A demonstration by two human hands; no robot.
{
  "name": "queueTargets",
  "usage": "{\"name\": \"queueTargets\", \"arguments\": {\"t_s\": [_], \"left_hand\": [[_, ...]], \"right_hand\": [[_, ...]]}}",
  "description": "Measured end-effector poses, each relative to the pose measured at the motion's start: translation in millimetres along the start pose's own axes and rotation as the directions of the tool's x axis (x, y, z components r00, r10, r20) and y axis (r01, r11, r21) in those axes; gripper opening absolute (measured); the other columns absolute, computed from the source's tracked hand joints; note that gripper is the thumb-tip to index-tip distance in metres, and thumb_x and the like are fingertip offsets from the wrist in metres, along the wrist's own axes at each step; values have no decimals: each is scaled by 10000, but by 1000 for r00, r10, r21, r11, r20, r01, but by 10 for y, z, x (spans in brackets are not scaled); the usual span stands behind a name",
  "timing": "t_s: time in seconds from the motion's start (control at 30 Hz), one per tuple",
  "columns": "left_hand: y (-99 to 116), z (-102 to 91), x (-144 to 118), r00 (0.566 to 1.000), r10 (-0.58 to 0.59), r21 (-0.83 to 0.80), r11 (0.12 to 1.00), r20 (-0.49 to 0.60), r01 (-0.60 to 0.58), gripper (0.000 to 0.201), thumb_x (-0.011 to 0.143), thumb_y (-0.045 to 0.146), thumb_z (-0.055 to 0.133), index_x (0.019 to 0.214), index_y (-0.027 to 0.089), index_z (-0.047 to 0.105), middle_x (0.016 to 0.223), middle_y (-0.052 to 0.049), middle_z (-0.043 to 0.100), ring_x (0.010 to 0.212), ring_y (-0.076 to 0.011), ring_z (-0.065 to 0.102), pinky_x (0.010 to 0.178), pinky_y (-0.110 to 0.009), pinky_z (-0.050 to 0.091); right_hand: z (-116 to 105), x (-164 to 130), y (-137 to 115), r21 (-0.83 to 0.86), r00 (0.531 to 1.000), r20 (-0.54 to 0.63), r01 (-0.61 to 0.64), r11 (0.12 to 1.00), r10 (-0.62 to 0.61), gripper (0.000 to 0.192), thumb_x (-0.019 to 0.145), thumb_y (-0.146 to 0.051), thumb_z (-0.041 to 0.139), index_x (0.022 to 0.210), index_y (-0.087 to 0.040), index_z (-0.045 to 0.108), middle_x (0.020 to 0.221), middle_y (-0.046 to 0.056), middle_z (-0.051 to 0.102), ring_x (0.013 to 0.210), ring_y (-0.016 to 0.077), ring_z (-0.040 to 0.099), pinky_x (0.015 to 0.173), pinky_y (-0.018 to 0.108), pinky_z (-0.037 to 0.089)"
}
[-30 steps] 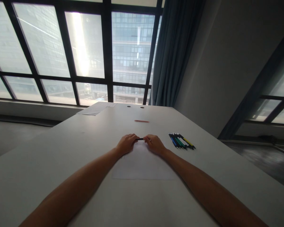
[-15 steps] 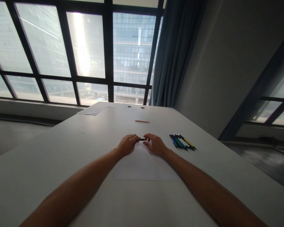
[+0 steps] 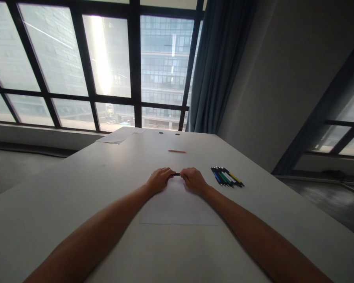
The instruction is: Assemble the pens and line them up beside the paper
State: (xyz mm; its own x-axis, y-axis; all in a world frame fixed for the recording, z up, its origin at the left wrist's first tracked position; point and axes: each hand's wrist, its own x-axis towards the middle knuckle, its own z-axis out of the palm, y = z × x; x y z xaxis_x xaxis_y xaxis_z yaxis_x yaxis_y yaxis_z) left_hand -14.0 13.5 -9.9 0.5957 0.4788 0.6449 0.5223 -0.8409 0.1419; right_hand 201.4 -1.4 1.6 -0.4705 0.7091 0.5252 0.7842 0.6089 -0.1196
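Between my two hands a slim black pen (image 3: 177, 174) lies crosswise, only its middle showing. My left hand (image 3: 159, 179) is closed around its left part, and a thin tip pokes out past that hand's far side. My right hand (image 3: 194, 180) is closed on the right end, fingers bent over it. Both hands rest at the far edge of a white sheet of paper (image 3: 178, 212), which lies flat on the white table. The hands cover the sheet's far corners.
Right of my hands lies a row of several pens (image 3: 227, 177) with blue, green, white and yellow parts. An orange-pink pen or pencil (image 3: 177, 151) lies farther off. Papers (image 3: 115, 137) sit at the far left of the table (image 3: 106, 173); two dark round spots are near its far edge.
My right hand's fingers, apart beside the pen's right end before, have closed onto it. My left hand keeps its hold in the same place.
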Motion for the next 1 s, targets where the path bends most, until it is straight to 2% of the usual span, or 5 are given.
{"name": "queueTargets", "arguments": {"t_s": [0.43,0.67,0.77,0.87,1.0], "left_hand": [[36,-17,33,997,50,128,991,-66,-41,217,979,248,478,1099,205,653,1006,-63,724,889,-181,650,816,-320,512],[63,-67,43,964,-253,186,947,-77,263,235,979,311,479,1115,198,634,1008,-57,721,894,-196,668,790,-302,503],[68,-70,36,932,-358,111,925,-65,363,227,972,343,490,1068,217,651,991,-42,734,868,-190,684,751,-274,503],[67,-52,28,954,-296,36,954,-48,297,236,957,364,518,1068,213,661,993,-50,741,867,-191,691,773,-272,501],[56,-31,22,986,-165,-64,984,-1,165,228,924,367,576,1017,184,677,917,-59,741,792,-172,682,750,-253,498]], "right_hand": [[71,48,-68,432,941,-15,-298,851,338,407,902,-385,398,543,-199,446,509,-11,476,526,135,434,540,253,298],[-33,27,-7,425,817,-391,-248,870,424,417,955,-510,399,707,-196,515,625,14,550,595,160,505,592,279,400],[-112,22,-46,81,837,-543,-37,996,75,265,952,-419,485,960,-173,585,931,89,646,872,220,579,823,370,446],[-135,49,-145,-224,890,-292,291,930,-349,260,969,-244,463,1200,-175,559,1150,114,628,1103,246,533,1035,451,342],[-74,111,-189,-314,884,-89,412,855,-459,453,931,-51,366,1355,-168,472,1091,101,630,1059,233,530,1024,434,354]]}}
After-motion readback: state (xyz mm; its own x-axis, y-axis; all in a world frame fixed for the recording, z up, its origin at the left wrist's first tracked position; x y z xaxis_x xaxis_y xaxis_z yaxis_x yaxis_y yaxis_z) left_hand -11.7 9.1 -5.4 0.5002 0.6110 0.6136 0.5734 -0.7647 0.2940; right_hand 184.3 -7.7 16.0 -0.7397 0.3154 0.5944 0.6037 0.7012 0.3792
